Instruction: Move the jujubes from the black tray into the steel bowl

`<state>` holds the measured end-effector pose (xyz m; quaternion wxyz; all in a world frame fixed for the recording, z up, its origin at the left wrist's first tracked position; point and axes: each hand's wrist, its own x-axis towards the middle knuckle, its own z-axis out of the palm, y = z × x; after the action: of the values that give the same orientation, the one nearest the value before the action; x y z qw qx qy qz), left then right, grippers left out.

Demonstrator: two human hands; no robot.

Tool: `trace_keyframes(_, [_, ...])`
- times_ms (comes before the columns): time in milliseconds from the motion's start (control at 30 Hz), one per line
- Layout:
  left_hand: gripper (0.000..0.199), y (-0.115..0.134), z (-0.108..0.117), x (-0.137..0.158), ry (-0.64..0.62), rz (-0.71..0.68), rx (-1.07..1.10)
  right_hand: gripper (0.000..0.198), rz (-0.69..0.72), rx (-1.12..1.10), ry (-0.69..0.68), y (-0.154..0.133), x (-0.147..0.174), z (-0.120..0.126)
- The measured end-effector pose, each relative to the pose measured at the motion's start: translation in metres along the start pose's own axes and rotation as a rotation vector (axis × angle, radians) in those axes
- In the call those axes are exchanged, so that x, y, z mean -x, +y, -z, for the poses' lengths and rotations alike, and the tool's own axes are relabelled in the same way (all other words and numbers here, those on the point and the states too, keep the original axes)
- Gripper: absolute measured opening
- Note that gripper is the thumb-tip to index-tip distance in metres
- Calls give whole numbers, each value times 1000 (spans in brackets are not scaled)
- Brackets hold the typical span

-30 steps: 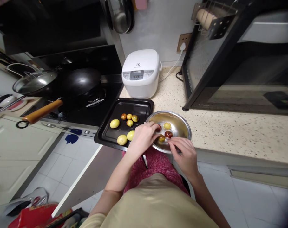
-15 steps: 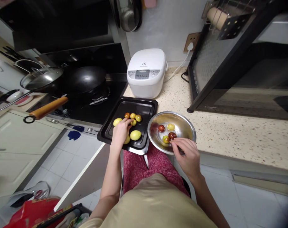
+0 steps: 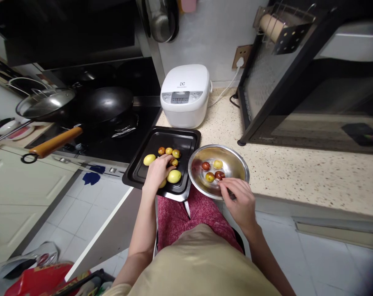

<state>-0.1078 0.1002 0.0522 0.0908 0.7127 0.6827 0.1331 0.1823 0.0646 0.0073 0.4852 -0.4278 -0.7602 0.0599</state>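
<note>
My left hand (image 3: 157, 170) is over a black baking tray (image 3: 137, 174), its fingers curled against a brown-and-yellow jujube (image 3: 173, 163) that is partly covered by them. Just behind it, several small jujubes (image 3: 169, 151) sit in a short row. Larger yellow-green jujubes (image 3: 174, 176) lie around the hand, one partly hidden beneath it. My right hand (image 3: 240, 201) is at the near rim of a steel bowl (image 3: 236, 160), thumb and fingertips pinched together beside a dark red jujube (image 3: 219, 175). What the pinch holds, if anything, is hidden. Other red and yellow jujubes (image 3: 217, 164) rest in the bowl.
A white rice cooker (image 3: 185, 96) stands behind the tray on the speckled counter (image 3: 297, 176). To the left, a wok (image 3: 108, 105) with a wooden handle and a lidded pan (image 3: 47, 102) sit on the stove. A large black oven (image 3: 322, 107) stands at right.
The jujube under my left fingers shows a browner side than before. In the bowl the greenish jujube has shifted slightly away from my right fingertips. The whole view has slid a little.
</note>
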Motion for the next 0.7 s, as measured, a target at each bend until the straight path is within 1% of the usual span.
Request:
trace_keyframes(167, [36, 0, -1, -3, -50, -48, 25, 12, 12, 7, 7, 0, 1, 1])
trace_keyframes(333, [35, -1, 2, -4, -76, -64, 18, 12, 3, 2, 5, 1, 3, 2])
trace_keyframes(400, [32, -4, 3, -4, -54, -78, 37, 12, -7, -7, 7, 0, 3, 3])
trace_keyframes(500, [31, -6, 7, -3, 19, -138, 147, 12, -22, -15, 13, 0, 3, 3])
trace_keyframes(567, [31, -1, 11, -2, 70, -204, 239, 13, -25, -14, 12, -1, 3, 3])
trace_keyframes(633, [29, 11, 15, 0, 100, -275, 309, 13, -24, -10, 9, -1, 4, 2])
trace_keyframes(700, [26, 26, 19, 2, 85, -336, 343, 12, -19, -6, 10, -1, 4, 2])
